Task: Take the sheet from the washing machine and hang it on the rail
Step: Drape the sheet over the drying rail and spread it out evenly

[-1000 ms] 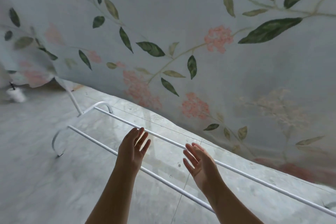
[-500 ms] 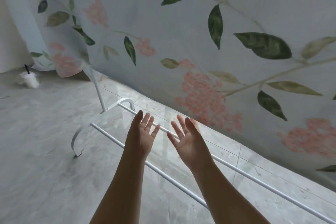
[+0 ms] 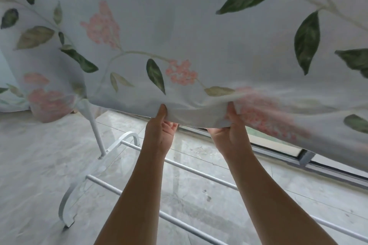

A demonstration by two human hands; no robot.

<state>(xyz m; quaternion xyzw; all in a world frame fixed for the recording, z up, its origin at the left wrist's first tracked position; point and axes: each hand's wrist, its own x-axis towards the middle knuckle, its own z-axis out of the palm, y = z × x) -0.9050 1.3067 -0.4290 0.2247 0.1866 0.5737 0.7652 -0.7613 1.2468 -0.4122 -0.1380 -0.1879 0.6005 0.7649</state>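
both hands: left grip, right grip pinch soft floral sheet hem.

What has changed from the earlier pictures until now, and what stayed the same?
Both hands moved up: the left hand and the right hand, open before, now grip the lower edge of the sheet. The sheet still hangs; the white rack stands unchanged.

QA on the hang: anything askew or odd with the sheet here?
Only the lower edge of the sheet: it is bunched and creased where the left hand and right hand grip it. The rest hangs fairly smooth; no tears or stains show.
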